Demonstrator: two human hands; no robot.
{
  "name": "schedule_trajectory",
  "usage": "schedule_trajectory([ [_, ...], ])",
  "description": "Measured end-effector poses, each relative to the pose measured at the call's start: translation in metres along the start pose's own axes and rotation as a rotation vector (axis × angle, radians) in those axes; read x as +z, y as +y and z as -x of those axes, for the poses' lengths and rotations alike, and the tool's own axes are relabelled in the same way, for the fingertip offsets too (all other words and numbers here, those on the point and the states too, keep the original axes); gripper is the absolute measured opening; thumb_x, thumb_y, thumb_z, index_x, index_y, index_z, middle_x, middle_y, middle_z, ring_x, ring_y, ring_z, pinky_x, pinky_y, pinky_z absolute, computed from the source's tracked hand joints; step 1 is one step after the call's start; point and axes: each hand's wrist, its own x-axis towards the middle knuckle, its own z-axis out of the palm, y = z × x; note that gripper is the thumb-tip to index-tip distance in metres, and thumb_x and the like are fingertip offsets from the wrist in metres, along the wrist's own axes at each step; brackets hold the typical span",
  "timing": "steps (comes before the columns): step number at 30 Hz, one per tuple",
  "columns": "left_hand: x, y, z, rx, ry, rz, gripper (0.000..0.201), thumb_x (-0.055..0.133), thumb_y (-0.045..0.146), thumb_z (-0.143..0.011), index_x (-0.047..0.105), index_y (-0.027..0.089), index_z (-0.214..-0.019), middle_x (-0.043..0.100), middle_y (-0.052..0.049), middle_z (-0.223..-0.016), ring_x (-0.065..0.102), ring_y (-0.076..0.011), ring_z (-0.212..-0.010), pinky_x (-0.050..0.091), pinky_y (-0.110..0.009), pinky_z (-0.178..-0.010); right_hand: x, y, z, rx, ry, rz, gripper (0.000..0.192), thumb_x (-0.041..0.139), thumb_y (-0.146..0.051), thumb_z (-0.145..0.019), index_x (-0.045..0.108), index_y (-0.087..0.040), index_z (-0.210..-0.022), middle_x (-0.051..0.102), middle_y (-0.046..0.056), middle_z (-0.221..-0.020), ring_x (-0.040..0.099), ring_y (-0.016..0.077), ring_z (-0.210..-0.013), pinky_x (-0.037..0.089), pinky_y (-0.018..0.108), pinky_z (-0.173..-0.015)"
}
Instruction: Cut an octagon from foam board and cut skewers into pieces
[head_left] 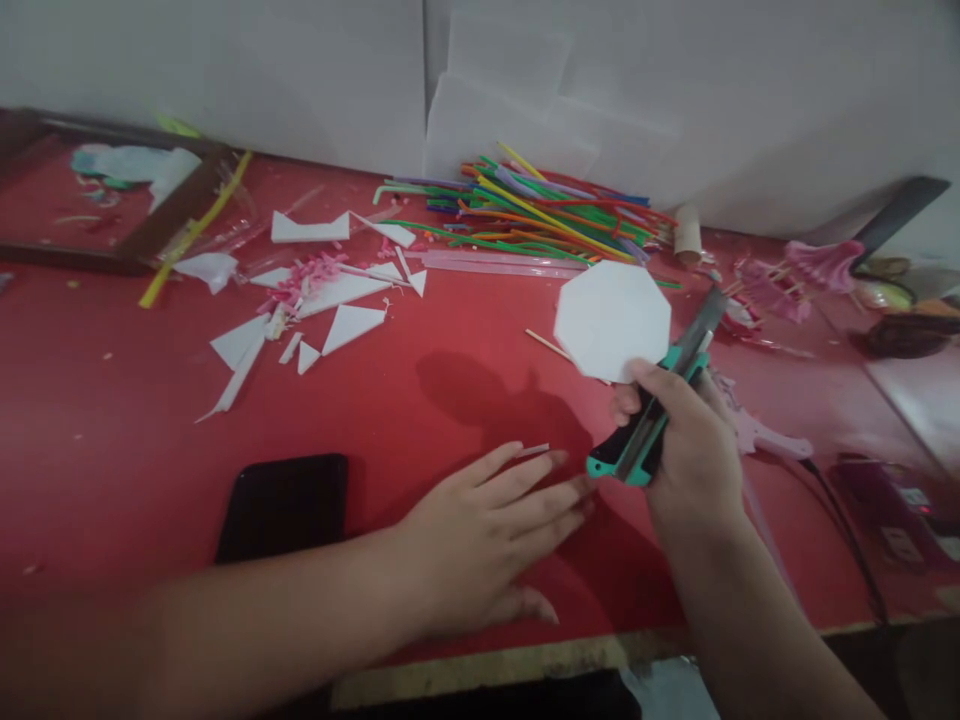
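Observation:
My right hand (pixel 690 430) is wrapped round a teal and black box cutter (pixel 652 430), its blade pointing up and away. Between that hand's thumb and fingers there also appears to be the lower edge of a white eight-sided piece (pixel 613 318), tilted up above the table. My left hand (pixel 502 525) rests palm down on the red tabletop (pixel 420 430) with its fingers spread and nothing in them. By its fingertips lies a thin pale strip (pixel 534 450). A thin wooden stick (pixel 547 343) lies partly behind the white piece.
White offcuts (pixel 352 325) and pink bits (pixel 304 280) lie at the left. Multicoloured pipe cleaners (pixel 547 210) are heaped along the wall. A black phone (pixel 285 505) sits beside my left forearm. A pink glue gun (pixel 772 435) with a cable lies at the right.

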Motion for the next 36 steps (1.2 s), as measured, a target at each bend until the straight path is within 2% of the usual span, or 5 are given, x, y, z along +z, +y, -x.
schedule_trajectory([
  [8,-0.015,-0.092,0.001,-0.349,-0.196,-0.074,0.081,0.048,0.066,-0.093,0.036,0.013,-0.153,0.038,-0.016,-0.158,0.026,-0.0328,-0.151,0.014,-0.056,-0.122,0.007,0.004,0.012,0.076,-0.098,-0.008,0.027,0.078,-0.023,-0.073,0.053,-0.023,-0.083,0.056,-0.009,-0.053,0.051,0.0081,-0.042,0.043,0.019,-0.039],
  [12,-0.048,-0.127,0.019,-0.596,0.055,-0.240,0.073,0.052,0.057,-0.092,0.047,0.007,-0.145,0.036,-0.025,-0.156,0.018,-0.0436,-0.151,0.003,-0.069,-0.118,0.006,0.007,0.019,0.122,-0.184,0.057,0.032,0.079,-0.030,-0.077,0.049,-0.025,-0.089,0.058,-0.009,-0.052,0.053,0.0102,-0.041,0.040,0.019,-0.036],
  [16,-0.071,-0.104,0.018,-0.698,0.308,0.114,0.051,0.047,0.034,-0.096,0.047,0.018,-0.145,0.050,-0.016,-0.150,0.042,-0.0364,-0.142,0.030,-0.063,-0.115,0.005,0.011,0.024,0.142,-0.261,0.095,0.036,0.080,-0.033,-0.078,0.047,-0.025,-0.090,0.059,-0.009,-0.052,0.054,0.0111,-0.040,0.042,0.020,-0.037],
  [21,-0.051,-0.055,0.009,-0.676,0.347,1.063,0.093,0.069,0.036,-0.087,0.010,0.026,-0.159,0.057,-0.016,-0.143,0.065,-0.0306,-0.119,0.061,-0.045,-0.090,0.008,0.017,0.030,0.165,-0.360,0.137,0.035,0.080,-0.034,-0.079,0.050,-0.024,-0.093,0.061,-0.008,-0.052,0.055,0.0109,-0.041,0.042,0.020,-0.038],
  [36,-0.032,-0.050,0.018,-0.658,0.457,1.072,0.066,0.068,0.029,-0.089,0.038,0.026,-0.147,0.071,-0.008,-0.114,0.071,-0.0225,-0.100,0.061,-0.036,-0.084,0.011,0.023,0.026,0.195,-0.243,0.019,0.041,0.085,-0.028,-0.071,0.057,-0.023,-0.100,0.053,-0.011,-0.055,0.052,0.0088,-0.041,0.045,0.021,-0.038],
])
